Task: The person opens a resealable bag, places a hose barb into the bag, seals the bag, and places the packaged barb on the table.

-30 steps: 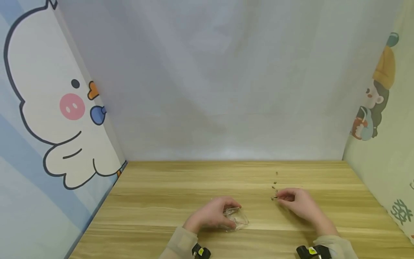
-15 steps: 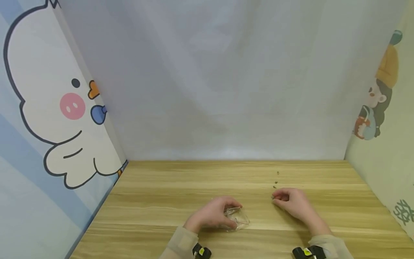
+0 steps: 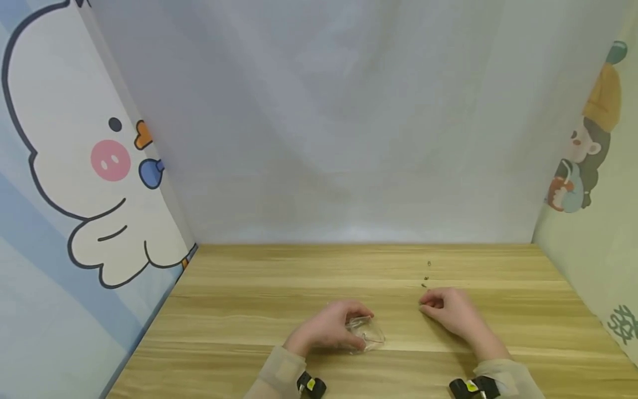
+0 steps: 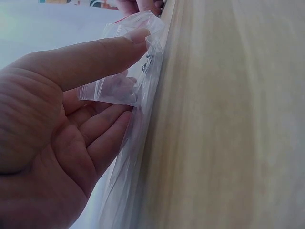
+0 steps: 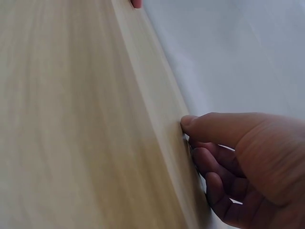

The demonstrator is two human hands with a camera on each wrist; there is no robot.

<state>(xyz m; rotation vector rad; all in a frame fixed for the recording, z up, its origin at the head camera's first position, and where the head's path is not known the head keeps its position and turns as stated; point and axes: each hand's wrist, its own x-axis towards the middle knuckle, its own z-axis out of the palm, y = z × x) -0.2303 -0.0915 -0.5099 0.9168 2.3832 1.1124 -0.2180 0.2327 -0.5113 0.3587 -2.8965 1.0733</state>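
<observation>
A clear zip-lock bag (image 3: 368,334) lies at the middle front of the table, held open by my left hand (image 3: 331,327). In the left wrist view the thumb lies along the bag's mouth, fingers on its other side, and small shiny metal pieces (image 4: 147,63) show inside. To the right, my right hand (image 3: 451,310) is lowered to the table, thumb and index finger pinched together on a tiny metal piece mostly hidden by the fingertips (image 5: 188,120). Just beyond it lie other tiny metal pieces (image 3: 426,278) in a loose row; their exact kind is too small to tell.
The wood-grain table (image 3: 239,277) ends at a pale grey backdrop (image 3: 319,138). Printed cartoon panels stand on the left (image 3: 65,138) and right (image 3: 588,249). A black camera is strapped to each wrist.
My right hand has shifted slightly left, its fingertips coming over the nearest small metal pieces, which are now covered. The left hand keeps holding the bag in place.
</observation>
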